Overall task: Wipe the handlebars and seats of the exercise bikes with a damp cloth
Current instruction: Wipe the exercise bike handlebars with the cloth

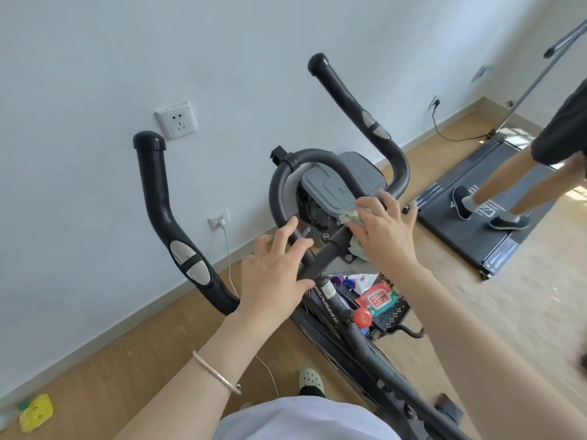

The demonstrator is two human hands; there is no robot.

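Cloth (347, 216) (pale green, bunched) lies pressed under the flat, spread fingers of the right hand (386, 231), at the centre clamp of the exercise bike. Left hand (274, 271) rests on the inner loop bar (279, 182), fingers relaxed and not clenched. The right handlebar arm (346, 93) rises up and away beyond the cloth hand, which is closer to it than to the left handlebar arm (158, 201), so it is probably wiped next.

The right hand (384, 231) covers most of the cloth (347, 216). The right edge cuts off the person (498, 179) on the treadmill (457, 233). The console (346, 182) print is too small to read.
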